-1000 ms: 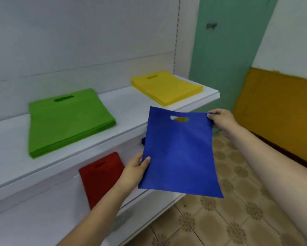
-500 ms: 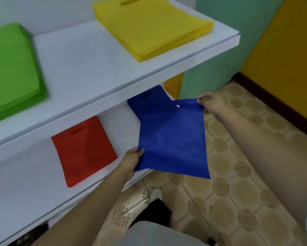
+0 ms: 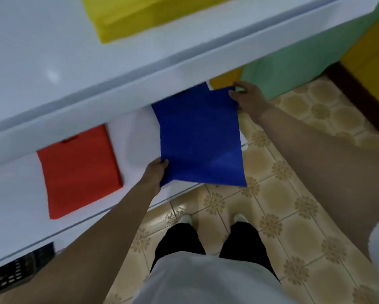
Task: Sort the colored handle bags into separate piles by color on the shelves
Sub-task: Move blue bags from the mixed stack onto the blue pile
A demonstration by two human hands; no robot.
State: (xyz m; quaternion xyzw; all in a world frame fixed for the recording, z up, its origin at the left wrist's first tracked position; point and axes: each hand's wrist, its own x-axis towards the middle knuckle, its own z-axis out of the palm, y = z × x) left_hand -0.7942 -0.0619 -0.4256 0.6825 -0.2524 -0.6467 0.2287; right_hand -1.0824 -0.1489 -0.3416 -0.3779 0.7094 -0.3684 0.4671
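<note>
The step in hand looks to be the placing of a blue bag (image 3: 200, 139) on the blue pile (image 3: 197, 89) on the lower shelf (image 3: 138, 137), right of the red bag (image 3: 79, 172). The person holds the bag flat by two opposite corners, its far part over the shelf and its near right corner hanging out past the shelf edge above the tiled floor (image 3: 293, 205). A sliver of blue shows at the far end, under the upper shelf (image 3: 96, 69); that is probably the pile it belongs to.

The left hand (image 3: 154, 172) pinches the near left corner, fingers curled under the cloth and thumb on top. The right hand (image 3: 247, 98) grips the far right corner, fingers closed on the edge.

The next move probably calls for sliding the bag farther in, squaring it with the blue beneath and letting go with both hands. The yellow pile (image 3: 122, 14) sits on the upper shelf, well apart.
</note>
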